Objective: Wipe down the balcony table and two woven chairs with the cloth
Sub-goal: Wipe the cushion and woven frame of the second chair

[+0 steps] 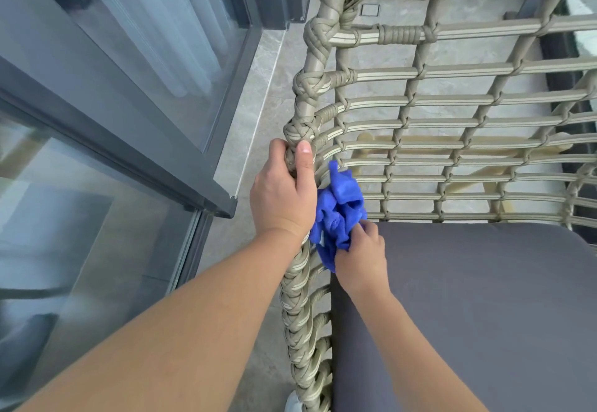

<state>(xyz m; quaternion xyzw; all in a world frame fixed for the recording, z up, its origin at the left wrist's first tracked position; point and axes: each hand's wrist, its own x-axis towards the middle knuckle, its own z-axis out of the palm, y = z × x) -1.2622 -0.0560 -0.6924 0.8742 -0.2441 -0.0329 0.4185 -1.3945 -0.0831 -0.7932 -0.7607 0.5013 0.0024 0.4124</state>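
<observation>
1. Presently at one woven chair [420, 127]; it fills the right and far part of the view. Table and second chair not in sight.
2. Left hand [284, 192] grips the chair's wrapped left rail, fingers on the outer side, thumb on the near face. It looks like a steadying hold.
3. Right hand [361, 256] pinches the blue cloth [339, 214], fingers curled into the bunched fabric. Cloth sits just right of the rail, touching the inner weave, above the near-left corner of the grey seat cushion [468, 298].
4. Handling, cloth: soft, limp, light by the look of it. It crumples rather than lies flat, so a wadded grip suits it; loose tails could snag in the knots.
5. Handling, chair: the strands look stiff and smooth, with open gaps between the horizontal bars. The cloth will likely need pushing into the wraps and knots, where dust would collect.
6. Best hold on the chair seems the thick rail, not the thin bars, which may flex.
7. Glass door [113, 88] stands close on the left; tiled floor [258, 114] between.
</observation>
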